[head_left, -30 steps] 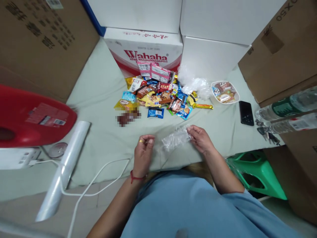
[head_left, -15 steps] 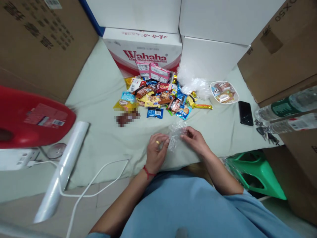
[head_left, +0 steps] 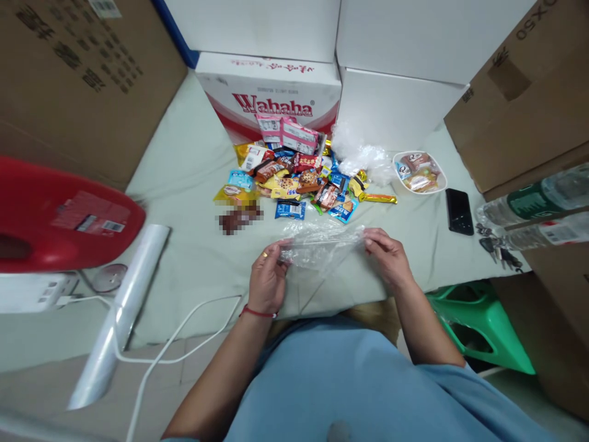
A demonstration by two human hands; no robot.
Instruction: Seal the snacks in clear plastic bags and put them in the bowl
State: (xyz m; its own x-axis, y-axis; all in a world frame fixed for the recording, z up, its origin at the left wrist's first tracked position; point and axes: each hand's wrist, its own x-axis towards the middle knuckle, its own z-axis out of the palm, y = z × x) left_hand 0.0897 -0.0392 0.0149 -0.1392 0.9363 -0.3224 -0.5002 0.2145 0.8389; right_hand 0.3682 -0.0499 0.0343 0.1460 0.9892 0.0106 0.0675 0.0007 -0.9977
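Note:
Between my two hands a thin clear plastic food cover (head_left: 322, 248) is stretched sideways, with a gathered edge across its top. My left hand (head_left: 269, 276) pinches its left end between thumb and fingers. At the right end, my right hand (head_left: 389, 255) pinches the edge the same way. Just beyond the cover lies a heap of wrapped snacks (head_left: 285, 184), with a blue snack packet (head_left: 289, 210) nearest. Crumpled clear covers (head_left: 361, 150) are bunched at the heap's right, beside a white bowl (head_left: 445, 178) with wrapped snacks in it.
A Wahaba-like printed carton (head_left: 271, 92) stands behind the heap. To the right are a black phone (head_left: 459, 212), keys (head_left: 499, 252) and plastic bottles (head_left: 547, 196). A film roll (head_left: 122, 313), white cable (head_left: 184, 356) and red object (head_left: 69, 215) lie left. A green stool (head_left: 488, 325) stands below.
My hands have moved apart, left hand to the left and right hand to the right. The bunched plastic cover has opened out into a wide stretched sheet.

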